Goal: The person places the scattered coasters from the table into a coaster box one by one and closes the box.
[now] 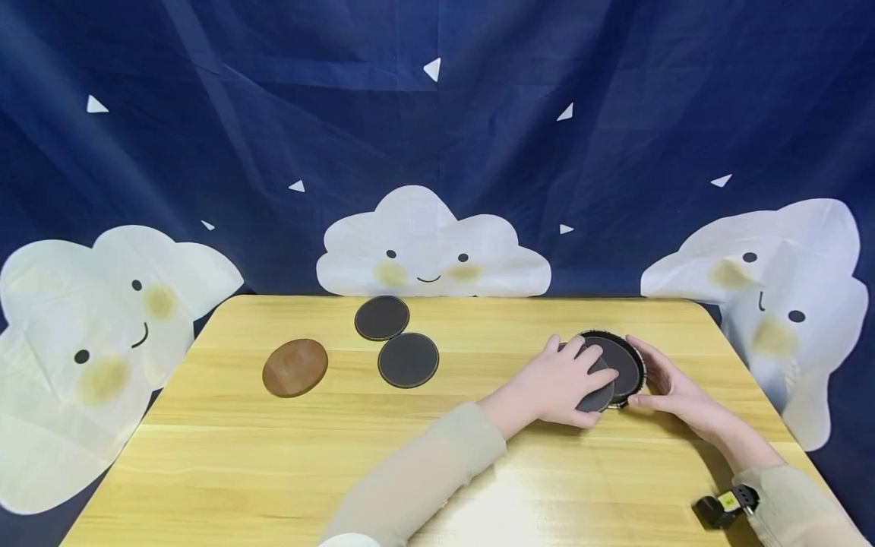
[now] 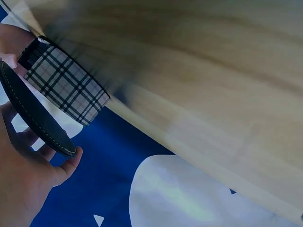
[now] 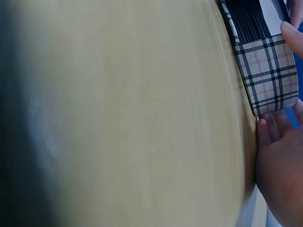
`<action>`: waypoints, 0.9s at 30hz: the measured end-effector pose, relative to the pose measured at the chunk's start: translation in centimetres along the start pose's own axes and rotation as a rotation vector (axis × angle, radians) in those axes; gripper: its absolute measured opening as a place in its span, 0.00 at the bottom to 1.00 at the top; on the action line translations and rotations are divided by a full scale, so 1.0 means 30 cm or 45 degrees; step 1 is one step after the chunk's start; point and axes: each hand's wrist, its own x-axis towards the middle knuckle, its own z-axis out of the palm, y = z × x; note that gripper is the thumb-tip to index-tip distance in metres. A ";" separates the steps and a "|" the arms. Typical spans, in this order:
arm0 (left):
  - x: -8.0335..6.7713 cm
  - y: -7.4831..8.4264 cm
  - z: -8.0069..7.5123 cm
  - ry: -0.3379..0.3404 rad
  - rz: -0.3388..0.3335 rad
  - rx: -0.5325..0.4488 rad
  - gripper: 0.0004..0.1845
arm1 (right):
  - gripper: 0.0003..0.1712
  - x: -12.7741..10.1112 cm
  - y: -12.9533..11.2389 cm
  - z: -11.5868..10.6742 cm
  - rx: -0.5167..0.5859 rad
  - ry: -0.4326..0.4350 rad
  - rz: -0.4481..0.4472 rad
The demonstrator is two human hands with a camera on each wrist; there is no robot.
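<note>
My left hand (image 1: 570, 384) pinches a round black coaster (image 1: 598, 396) by its edge, fingers spread over it. In the left wrist view the stitched rim of this coaster (image 2: 35, 116) shows, tilted beside a plaid-sided holder (image 2: 68, 85). The round holder (image 1: 642, 372) has a black inside with a dark disc lying in it, and the held coaster overlaps its left side. On the holder's right side, my right hand (image 1: 677, 391) grips the wall between thumb and fingers. The right wrist view shows the plaid wall (image 3: 270, 75) with a black ribbed slot in it.
Two black coasters, one farther back (image 1: 382, 317) and one nearer (image 1: 409, 360), lie on the wooden table (image 1: 273, 471) left of my hands. Left of them lies a brown coaster (image 1: 295, 368). A dark blue cloud-print curtain (image 1: 478, 137) hangs behind the table.
</note>
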 end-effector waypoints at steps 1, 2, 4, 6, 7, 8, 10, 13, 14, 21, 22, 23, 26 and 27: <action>0.008 0.000 -0.003 -0.003 -0.001 0.001 0.38 | 0.55 -0.001 0.000 0.000 0.000 -0.001 0.002; 0.016 0.000 -0.005 -0.012 -0.003 0.000 0.38 | 0.55 -0.001 0.001 -0.001 0.000 -0.002 0.003; 0.033 -0.002 -0.010 -0.031 -0.009 -0.003 0.39 | 0.55 -0.003 0.003 -0.002 0.001 -0.008 0.006; 0.049 -0.004 -0.014 -0.057 -0.015 -0.001 0.39 | 0.55 -0.005 0.006 -0.002 0.003 -0.010 0.006; 0.056 -0.004 -0.015 -0.069 -0.018 0.000 0.39 | 0.55 -0.005 0.006 -0.002 0.004 -0.012 0.005; 0.064 -0.005 -0.016 -0.080 -0.021 0.002 0.39 | 0.55 -0.006 0.007 -0.002 0.004 -0.012 0.005; 0.078 -0.006 -0.017 -0.090 -0.025 0.008 0.39 | 0.55 -0.005 0.006 -0.001 0.003 -0.009 0.006; 0.096 -0.005 -0.014 -0.105 -0.035 0.015 0.40 | 0.56 -0.002 0.002 -0.001 -0.001 -0.007 0.014; 0.101 -0.005 -0.013 -0.108 -0.038 0.016 0.40 | 0.56 -0.002 0.001 -0.001 -0.004 -0.005 0.016; 0.138 -0.003 -0.003 -0.116 -0.058 0.001 0.40 | 0.55 -0.001 -0.005 -0.002 -0.008 -0.009 0.035; 0.143 -0.003 -0.002 -0.116 -0.063 -0.007 0.40 | 0.55 -0.001 -0.005 -0.002 -0.009 -0.010 0.037; 0.147 -0.002 -0.001 -0.116 -0.069 -0.013 0.40 | 0.55 -0.001 -0.004 -0.003 -0.010 -0.010 0.039; 0.157 0.000 0.001 -0.132 -0.086 -0.045 0.39 | 0.55 -0.002 -0.003 -0.005 -0.012 -0.012 0.052; 0.160 0.001 0.002 -0.141 -0.091 -0.056 0.38 | 0.55 -0.002 -0.003 -0.005 -0.012 -0.011 0.057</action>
